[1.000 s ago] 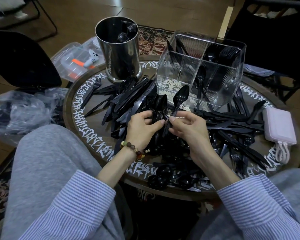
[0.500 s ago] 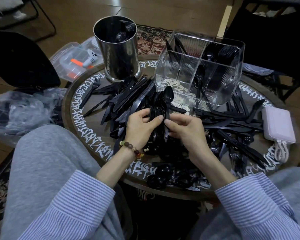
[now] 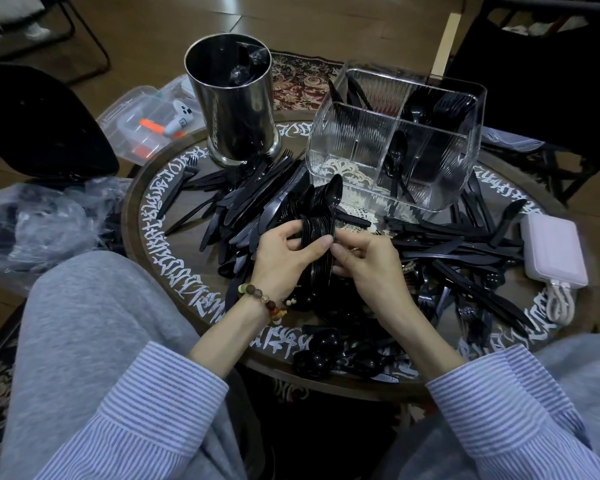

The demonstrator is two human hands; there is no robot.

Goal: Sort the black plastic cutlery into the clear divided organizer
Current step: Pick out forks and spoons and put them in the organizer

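From the head camera, the one thing that differs from a second ago is the single spoon (image 3: 334, 195). Then it stood apart, tilted to the right with its bowl raised toward the organizer (image 3: 395, 140). Now it stands upright against the nested stack of spoons (image 3: 317, 237), its bowl topping the row. The spoon has joined the bundle instead of going into a compartment, so I judge the person is gathering spoons into one stack to move them together.

The left hand (image 3: 284, 258) grips the stack from the left, fingers curled round the handles and the thumb pressed across the front. The right hand (image 3: 368, 265) meets it from the right, its fingertips pinching the same handles just beside the left thumb. The stack sits between both hands, bowls pointing away from the person toward the organizer.

The organizer stands at the far side of the table (image 3: 142, 216), near the stack but apart from it. Its near left compartment looks empty, the near right one holds a few spoons, and the back ones hold more dark cutlery. Loose knives and forks (image 3: 465, 251) lie all round the hands, so most of the sorting is undone
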